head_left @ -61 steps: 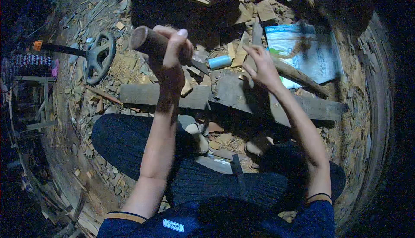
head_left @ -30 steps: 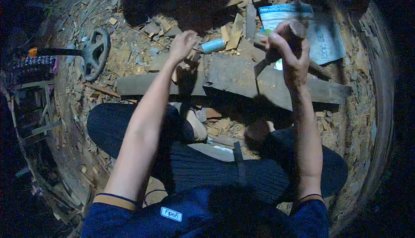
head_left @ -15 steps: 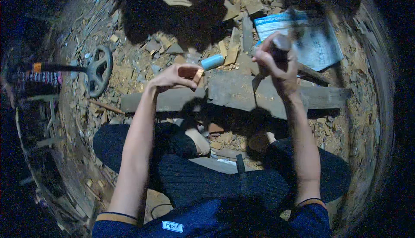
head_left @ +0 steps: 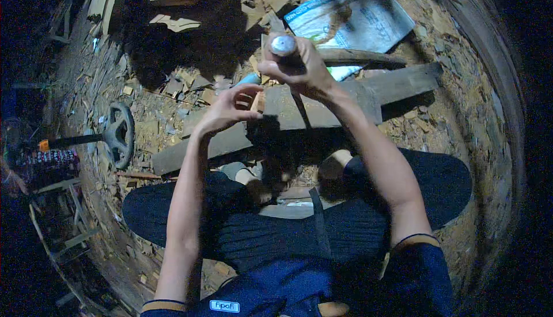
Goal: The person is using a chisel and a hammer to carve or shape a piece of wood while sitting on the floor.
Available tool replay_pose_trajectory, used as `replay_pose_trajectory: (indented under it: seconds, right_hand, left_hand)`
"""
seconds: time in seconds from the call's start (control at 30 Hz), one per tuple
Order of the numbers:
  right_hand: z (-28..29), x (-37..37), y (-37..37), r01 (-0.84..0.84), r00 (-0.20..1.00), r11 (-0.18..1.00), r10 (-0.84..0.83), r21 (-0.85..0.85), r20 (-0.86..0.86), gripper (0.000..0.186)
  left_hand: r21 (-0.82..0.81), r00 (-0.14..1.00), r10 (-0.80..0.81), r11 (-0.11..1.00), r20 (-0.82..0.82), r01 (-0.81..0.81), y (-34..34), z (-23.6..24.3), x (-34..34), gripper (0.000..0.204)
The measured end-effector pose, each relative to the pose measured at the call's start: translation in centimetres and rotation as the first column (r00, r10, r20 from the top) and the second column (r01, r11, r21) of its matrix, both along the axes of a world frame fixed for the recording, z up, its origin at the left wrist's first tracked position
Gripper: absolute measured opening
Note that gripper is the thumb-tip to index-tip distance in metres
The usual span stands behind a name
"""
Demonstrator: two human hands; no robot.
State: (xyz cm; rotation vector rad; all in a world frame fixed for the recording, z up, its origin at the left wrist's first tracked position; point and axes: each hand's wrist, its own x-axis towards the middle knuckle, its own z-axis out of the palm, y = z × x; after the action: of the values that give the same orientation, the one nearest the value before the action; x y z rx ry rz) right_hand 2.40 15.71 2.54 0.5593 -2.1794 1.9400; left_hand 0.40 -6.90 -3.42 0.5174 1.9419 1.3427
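My left hand has its thumb and fingers round a small pale wood block near the middle of a weathered plank. Just above and right of it, my right hand is closed on an upright tool with a round, pale-topped handle; its dark narrow blade reaches down to the plank beside the block. A light-blue cylinder lies behind my left hand, partly covered by it. Where the blade meets the wood is in shadow.
A printed white-and-blue sack and a long wooden handle lie behind the plank. A steering-wheel-shaped part on a dark shaft is at left. Wood scraps litter the ground; my crossed legs are in front.
My right hand has swung left with the tool, toward my left hand. Since one second ago my left hand has lowered and taken the small block. The view has also shifted.
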Motion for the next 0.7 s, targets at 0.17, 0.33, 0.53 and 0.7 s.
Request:
replay_pose_trajectory:
  seconds: [0.17,0.33,0.53,0.7]
  right_hand:
    - [-0.6,-0.3,0.0,-0.075,0.997,0.994,0.075,-0.080,-0.010,0.028]
    - [-0.3,0.2,-0.2,-0.099,0.995,0.995,0.098,-0.027,-0.025,0.026]
    - [-1.0,-0.3,0.2,-0.043,0.996,0.997,0.038,-0.064,-0.081,0.027]
    - [-1.3,-0.6,0.4,0.046,0.997,0.999,-0.046,-0.004,-0.059,0.026]
  left_hand:
    - [-0.292,0.902,-0.109,0.956,-0.417,-0.019,1.1,-4.1,0.2,0.057]
    - [-0.311,0.703,-0.111,0.936,-0.703,-0.163,0.9,-6.2,1.8,0.052]
    - [-0.084,0.950,0.093,0.989,-0.298,-0.124,1.5,-3.8,2.3,0.048]
    - [0.257,0.792,0.236,0.861,0.564,-0.439,1.3,-2.3,3.0,0.042]
